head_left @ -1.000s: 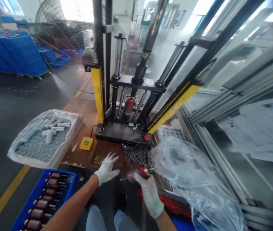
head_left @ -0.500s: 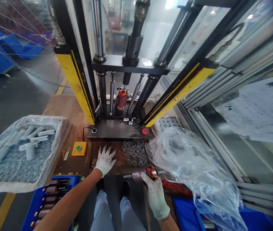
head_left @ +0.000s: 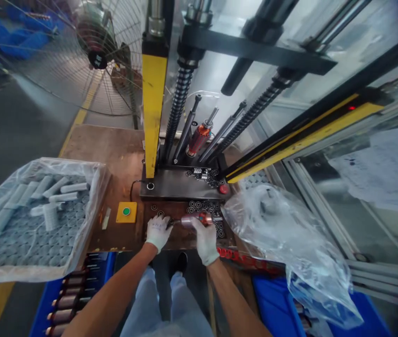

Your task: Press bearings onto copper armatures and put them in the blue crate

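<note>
My right hand, in a white glove, grips a motor armature with a copper-coloured end, held level over the front of the bench. Its thin shaft end points left at my left hand, also gloved. The left fingers are curled together at that shaft tip; what they pinch is too small to make out. Loose ring bearings lie on the bench behind and under the armature. Another armature stands upright in the press, beneath the raised black ram.
A yellow box with a green button sits left of my hands; a red button is on the press base. Left stands a plastic-lined box of grey cylinders. Clear plastic sheeting bulges at right. Blue bins flank my legs. A fan stands behind.
The press ram has risen off the standing armature. My right hand has lifted its armature up and left over the bench. My left fingers, spread before, have drawn together near the shaft.
</note>
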A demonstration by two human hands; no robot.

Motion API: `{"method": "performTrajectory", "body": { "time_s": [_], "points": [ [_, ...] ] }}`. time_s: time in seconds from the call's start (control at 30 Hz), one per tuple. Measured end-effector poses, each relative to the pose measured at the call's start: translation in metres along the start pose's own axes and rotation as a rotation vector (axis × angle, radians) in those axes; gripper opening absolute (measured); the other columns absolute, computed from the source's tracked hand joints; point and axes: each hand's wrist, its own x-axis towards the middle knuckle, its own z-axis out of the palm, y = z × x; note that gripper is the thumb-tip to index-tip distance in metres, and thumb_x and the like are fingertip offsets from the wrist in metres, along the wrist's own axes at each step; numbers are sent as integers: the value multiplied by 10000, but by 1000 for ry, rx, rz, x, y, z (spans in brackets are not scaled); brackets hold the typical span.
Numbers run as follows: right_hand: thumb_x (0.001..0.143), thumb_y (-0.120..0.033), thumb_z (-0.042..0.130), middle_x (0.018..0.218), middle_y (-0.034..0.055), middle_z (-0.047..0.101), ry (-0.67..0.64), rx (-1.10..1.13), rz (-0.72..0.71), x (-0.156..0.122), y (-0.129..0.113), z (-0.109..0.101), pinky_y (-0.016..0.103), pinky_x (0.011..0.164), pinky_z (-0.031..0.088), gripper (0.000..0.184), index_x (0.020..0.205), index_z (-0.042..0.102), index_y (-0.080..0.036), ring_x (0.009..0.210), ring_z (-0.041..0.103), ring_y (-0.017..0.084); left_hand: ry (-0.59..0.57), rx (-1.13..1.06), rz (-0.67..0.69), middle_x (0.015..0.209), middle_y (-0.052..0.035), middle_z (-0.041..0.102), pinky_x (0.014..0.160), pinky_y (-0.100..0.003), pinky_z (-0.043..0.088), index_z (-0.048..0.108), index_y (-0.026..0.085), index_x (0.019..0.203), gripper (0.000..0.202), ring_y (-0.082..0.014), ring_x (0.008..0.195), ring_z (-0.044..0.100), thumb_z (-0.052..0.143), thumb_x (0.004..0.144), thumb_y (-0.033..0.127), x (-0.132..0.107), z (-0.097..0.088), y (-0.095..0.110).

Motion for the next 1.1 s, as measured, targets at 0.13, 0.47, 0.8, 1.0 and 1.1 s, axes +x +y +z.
{"method": "performTrajectory", "body": {
  "time_s": [0.13, 0.47, 0.8, 1.0, 1.1],
  "points": [
    [668, -307, 735, 964, 27, 692, -267, -292, -204, -1, -5, 23, 330, 853, 522, 426, 1056, 599, -196, 862, 645, 201, -1, 5, 0, 1167, -150, 641, 918, -453, 408, 647, 183, 1210, 373, -322, 1092, 547, 472, 915, 333, -1, 5, -3],
    [681, -291, 687, 1014, 20, 673, -387, -469, -339, 0, 6, 28, 333, 879, 520, 456, 1112, 549, -237, 912, 651, 199, 9, 5, -90, 1202, -147, 638, 949, -421, 408, 660, 173, 1190, 369, -311, 1116, 554, 514, 865, 273, -1, 7, 2],
    [547, -244, 777, 1041, 37, 679, -306, -302, -295, 0, 0, 0, 383, 981, 465, 511, 1035, 629, -227, 991, 625, 235, 109, -376, -227, 1276, -176, 596, 1067, -464, 347, 699, 161, 1099, 354, -354, 1234, 488, 641, 751, 195, -5, 7, 20],
    [635, -470, 715, 757, -8, 676, -66, 308, 63, 19, 13, -31, 368, 762, 538, 368, 850, 564, -212, 742, 643, 212, 171, -863, -310, 1132, -128, 676, 949, -369, 474, 633, 165, 1161, 455, -253, 1051, 627, 727, 732, 280, -17, -2, 22],
    [638, -472, 702, 741, 6, 689, -123, 506, 234, 21, 17, -31, 371, 725, 555, 356, 844, 581, -208, 746, 672, 234, 49, -1542, -253, 1118, -116, 689, 875, -376, 521, 603, 180, 1197, 587, -233, 946, 667, 798, 672, 355, -27, -11, 48]
  ]
}}
